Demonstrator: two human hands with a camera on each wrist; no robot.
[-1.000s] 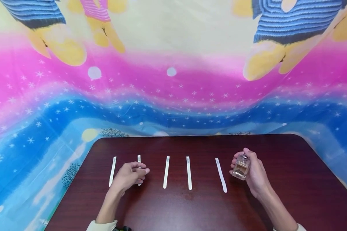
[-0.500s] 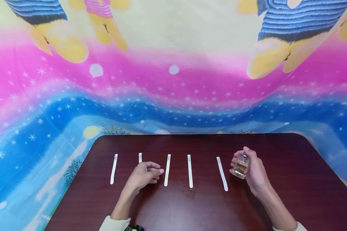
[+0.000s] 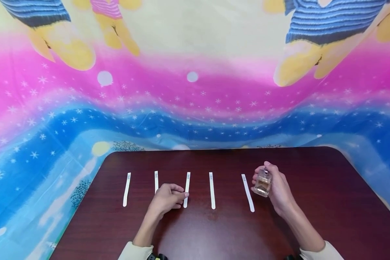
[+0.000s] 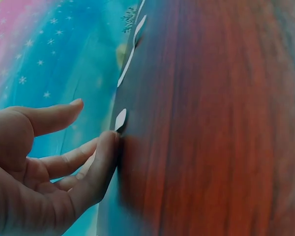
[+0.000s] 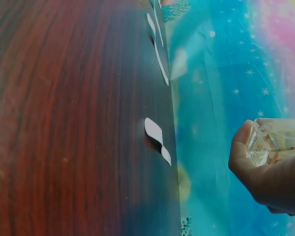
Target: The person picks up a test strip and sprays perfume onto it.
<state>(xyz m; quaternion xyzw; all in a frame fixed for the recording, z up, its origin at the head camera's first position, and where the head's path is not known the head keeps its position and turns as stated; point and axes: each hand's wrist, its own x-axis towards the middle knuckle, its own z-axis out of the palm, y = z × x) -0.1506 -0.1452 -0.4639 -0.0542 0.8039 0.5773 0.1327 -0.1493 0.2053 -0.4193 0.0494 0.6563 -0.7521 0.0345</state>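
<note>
A person's left hand (image 3: 167, 198) hovers at the third strip (image 3: 187, 184) on a dark wood-grain table (image 3: 227, 236), having moved right from the second strip (image 3: 156, 180), which it covered a second ago. The right hand (image 3: 278, 193) grips a glass bottle (image 3: 263, 185) at the table's right — slightly nearer the fifth strip (image 3: 247, 193) than half a second earlier. The left hand's fingers are loosely bent, the thumb well apart from them; whether a fingertip touches the strip cannot be told. The right hand's fingers and thumb curl around the bottle, tilted above the tabletop.

The bottle is clear and boxy with faceted glass, holding pale amber liquid. Five slim white strips, counting the first strip (image 3: 126, 189) and fourth strip (image 3: 212, 190), lie in a spaced row, their near ends rounded; wrist views show them bending up in places. Behind hangs a creased cloth backdrop (image 3: 217, 90) printed with snowflakes and figures in blue-striped knits. Small dark lettering marks the strips' far ends — too small to read.
</note>
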